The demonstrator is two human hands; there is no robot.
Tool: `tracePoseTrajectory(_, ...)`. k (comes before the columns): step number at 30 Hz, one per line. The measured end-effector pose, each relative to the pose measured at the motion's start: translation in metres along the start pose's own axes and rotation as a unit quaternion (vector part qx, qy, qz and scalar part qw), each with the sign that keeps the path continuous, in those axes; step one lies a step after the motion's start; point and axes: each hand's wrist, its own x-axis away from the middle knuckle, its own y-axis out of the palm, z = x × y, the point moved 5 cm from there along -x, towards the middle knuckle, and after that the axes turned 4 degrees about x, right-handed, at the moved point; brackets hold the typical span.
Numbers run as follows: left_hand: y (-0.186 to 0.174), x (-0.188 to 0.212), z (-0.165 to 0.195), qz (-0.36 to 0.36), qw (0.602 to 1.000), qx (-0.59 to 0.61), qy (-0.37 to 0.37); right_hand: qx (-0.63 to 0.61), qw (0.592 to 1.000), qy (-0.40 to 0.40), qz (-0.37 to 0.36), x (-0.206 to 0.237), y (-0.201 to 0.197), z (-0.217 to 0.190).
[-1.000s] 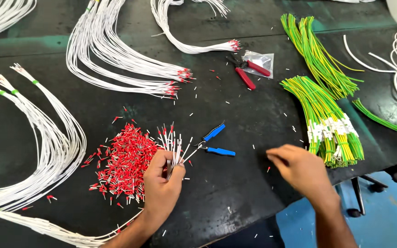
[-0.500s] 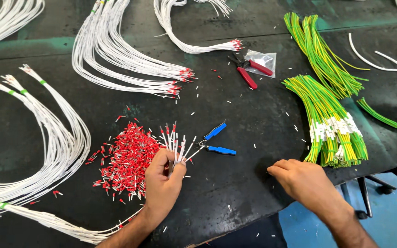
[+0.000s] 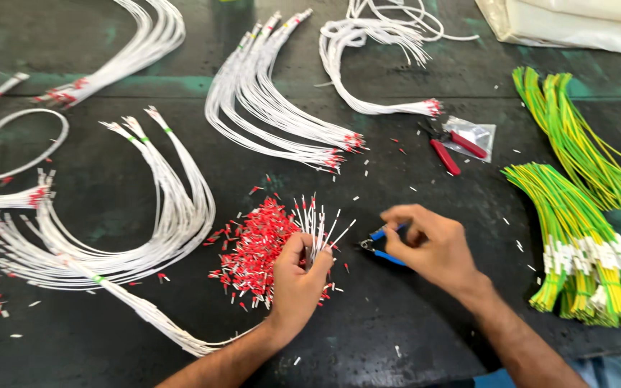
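The left hand grips a fanned bunch of white wires just right of the red ferrule pile. The right hand, fingers curled, closes on the blue-handled pliers lying on the bench. Keep the wire tips level; lift the pliers by both handles. Count: two pliers, one red-handled; two green-yellow bundles.

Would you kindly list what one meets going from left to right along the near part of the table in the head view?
Curved white wire bundle → pile of red ferrules → left hand gripping a fan of white wires → blue-handled pliers under the right hand → green-yellow wire bundle.
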Motion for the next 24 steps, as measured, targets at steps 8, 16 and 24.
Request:
tracePoseTrajectory(8,0.0,0.001,0.003,0.027,0.997,-0.072,0.001,-0.211,0.956,0.151,-0.139,-0.014,0.035,0.004)
tracePoseTrajectory(16,0.003,0.004,0.017,0.025,0.986,-0.139,0.089,0.152,0.936,-0.311,0.066,0.004,-0.002,-0.053)
tracePoseTrajectory(24,0.006,0.006,0.007,0.001,0.991,-0.129,-0.027,0.243,0.897,-0.364,0.06,0.006,0.003,-0.058)
